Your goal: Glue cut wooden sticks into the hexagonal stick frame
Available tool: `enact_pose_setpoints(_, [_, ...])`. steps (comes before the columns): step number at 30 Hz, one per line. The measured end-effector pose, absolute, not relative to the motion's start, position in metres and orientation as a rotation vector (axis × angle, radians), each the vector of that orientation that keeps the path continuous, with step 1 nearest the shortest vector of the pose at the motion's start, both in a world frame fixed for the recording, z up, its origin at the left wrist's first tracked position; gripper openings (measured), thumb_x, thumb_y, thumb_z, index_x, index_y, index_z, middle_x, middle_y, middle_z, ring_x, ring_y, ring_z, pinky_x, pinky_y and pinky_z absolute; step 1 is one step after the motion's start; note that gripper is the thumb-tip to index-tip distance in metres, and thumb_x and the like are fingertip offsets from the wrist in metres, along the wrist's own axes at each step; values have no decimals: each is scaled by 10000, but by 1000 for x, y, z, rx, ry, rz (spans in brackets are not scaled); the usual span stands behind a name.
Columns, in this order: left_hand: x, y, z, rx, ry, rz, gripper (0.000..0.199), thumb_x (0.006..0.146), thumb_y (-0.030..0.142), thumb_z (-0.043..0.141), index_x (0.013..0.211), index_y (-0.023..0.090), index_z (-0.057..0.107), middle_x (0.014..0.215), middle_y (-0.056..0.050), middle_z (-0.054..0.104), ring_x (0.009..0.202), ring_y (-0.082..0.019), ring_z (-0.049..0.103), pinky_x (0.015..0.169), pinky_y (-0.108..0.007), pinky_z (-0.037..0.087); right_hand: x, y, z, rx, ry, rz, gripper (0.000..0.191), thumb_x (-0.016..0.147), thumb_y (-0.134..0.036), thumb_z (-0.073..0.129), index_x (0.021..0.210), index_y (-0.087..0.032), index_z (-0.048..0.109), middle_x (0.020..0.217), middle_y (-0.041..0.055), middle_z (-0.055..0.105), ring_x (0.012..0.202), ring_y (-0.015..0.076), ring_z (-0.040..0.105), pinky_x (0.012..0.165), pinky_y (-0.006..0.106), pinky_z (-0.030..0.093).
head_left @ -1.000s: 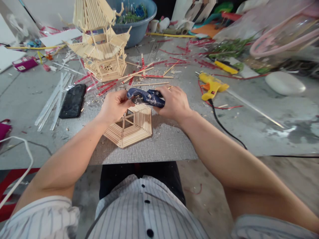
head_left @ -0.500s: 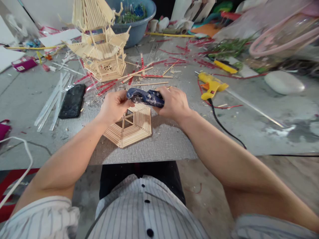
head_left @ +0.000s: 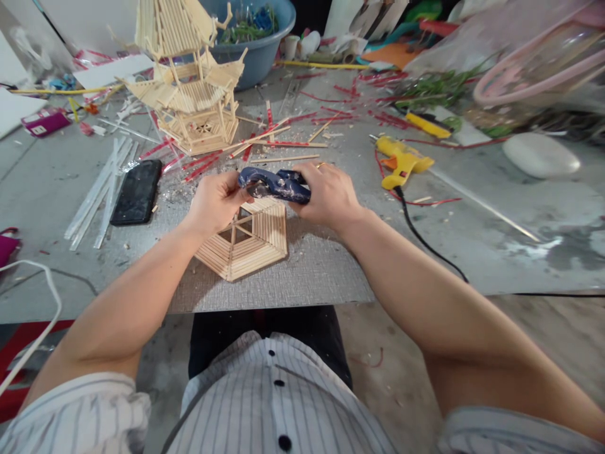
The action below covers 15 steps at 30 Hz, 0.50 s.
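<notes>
My right hand (head_left: 328,194) is wrapped round a dark blue hand cutter (head_left: 276,183) with a curved, hooked head and pale smears on it. At the cutter's left end, my left hand (head_left: 215,200) is closed, its fingertips pinched together; what they hold is hidden. Below both hands, a flat hexagonal frame of thin wooden sticks (head_left: 250,252) lies on the table, with spokes across its open middle. My left hand and the cutter cover part of its far side.
A wooden-stick pagoda (head_left: 198,94) stands behind, before a blue basin (head_left: 259,47). Loose sticks (head_left: 283,157) and red strips lie nearby. At left are a black phone (head_left: 137,192) and clear glue sticks (head_left: 101,189); at right, a yellow glue gun (head_left: 401,161) with its cord and a white stone (head_left: 541,154).
Both hands and the cutter stay almost in place, with only a very slight shift to the left. The hexagonal frame has not moved.
</notes>
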State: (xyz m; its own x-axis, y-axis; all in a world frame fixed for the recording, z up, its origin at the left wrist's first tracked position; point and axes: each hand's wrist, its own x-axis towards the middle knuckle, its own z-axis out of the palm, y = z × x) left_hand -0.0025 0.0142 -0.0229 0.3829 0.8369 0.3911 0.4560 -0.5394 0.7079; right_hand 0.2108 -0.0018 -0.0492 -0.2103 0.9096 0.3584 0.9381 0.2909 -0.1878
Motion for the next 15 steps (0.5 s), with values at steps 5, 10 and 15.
enact_pose_setpoints(5, [-2,13,-22,2134,1118,1015,197,785,255,587,602,184,570,507,33,529,519,-83,509,475,-224,363,211,-2,-50,-1654,-2169,-118,440,723,-352,545,1117,-156,547,975,144,626,927,314,555,785,422,404])
enact_pose_setpoints(10, [-2,13,-22,2116,1115,1019,166,765,218,592,605,182,568,551,34,579,529,-79,526,492,-218,376,210,-3,-49,-1719,-2174,-145,425,726,-355,529,1099,-153,554,934,146,628,876,303,551,736,399,387])
enact_pose_setpoints(15, [-2,14,-23,2119,1097,1040,143,748,193,580,607,186,565,533,49,564,534,-80,539,510,-215,384,209,-4,-45,-1764,-2189,-141,386,721,-346,530,1062,-169,565,913,136,636,817,285,552,683,370,368])
